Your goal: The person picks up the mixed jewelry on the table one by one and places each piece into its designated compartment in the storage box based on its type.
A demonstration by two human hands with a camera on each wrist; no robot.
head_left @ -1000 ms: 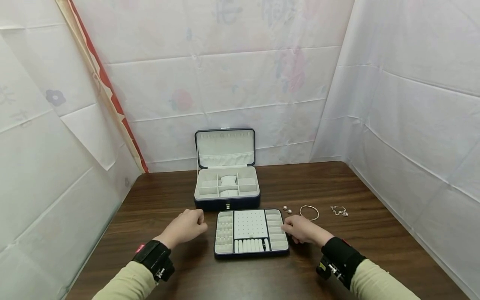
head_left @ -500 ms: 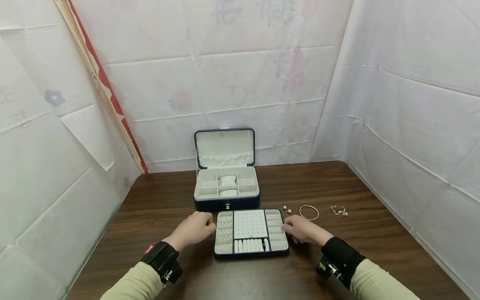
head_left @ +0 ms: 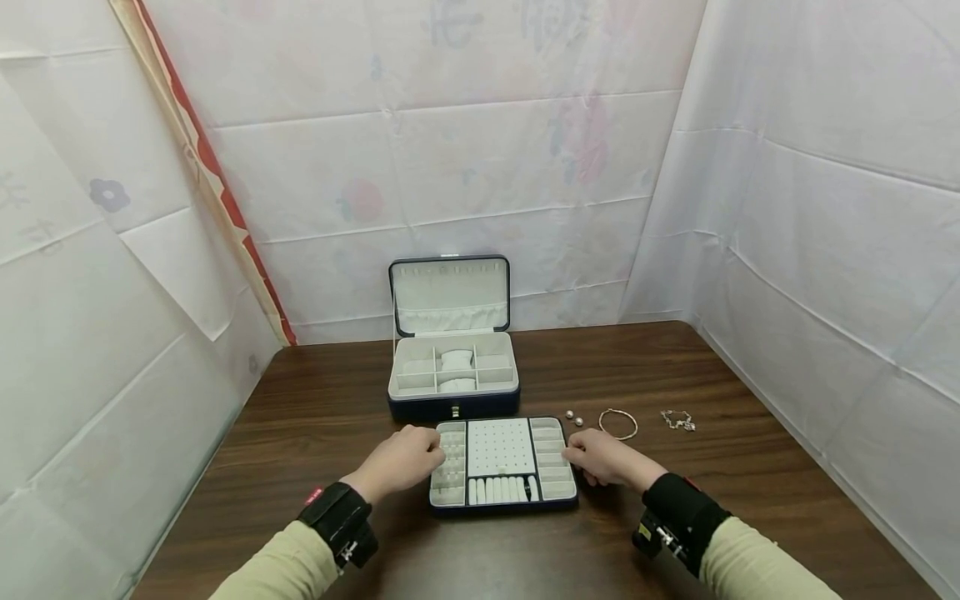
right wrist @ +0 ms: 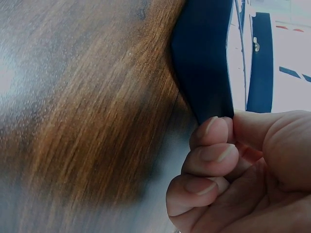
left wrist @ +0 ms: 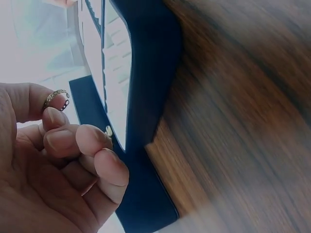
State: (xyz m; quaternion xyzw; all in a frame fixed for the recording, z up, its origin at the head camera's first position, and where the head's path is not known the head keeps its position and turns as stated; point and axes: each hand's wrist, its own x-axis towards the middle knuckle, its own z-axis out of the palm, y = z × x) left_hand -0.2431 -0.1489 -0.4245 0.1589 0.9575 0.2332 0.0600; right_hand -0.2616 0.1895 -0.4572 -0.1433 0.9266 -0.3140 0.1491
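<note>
My left hand (head_left: 401,460) pinches a small gold ring (left wrist: 57,98) with a chain-like band between thumb and forefinger, the other fingers curled. It is over the left edge of a shallow navy jewelry tray (head_left: 501,509), close above the small ridged compartments. The tray has a white dotted panel, a row of ring rolls (head_left: 501,490) with one dark object among them, and slots on the right. My right hand (head_left: 603,458) grips the tray's right edge, thumb at the rim and fingertips against its navy side wall (right wrist: 201,63).
Behind the tray stands an open navy jewelry box (head_left: 453,408) with divided white compartments and its lid up. To the right lie two pearl-like earrings (head_left: 578,422), a bangle (head_left: 636,426) and a silver bracelet (head_left: 678,422) on the dark wooden table (head_left: 315,392).
My left hand has moved right, from beside the tray to over its left edge, with the ring in it. The right hand stays on the tray's edge.
</note>
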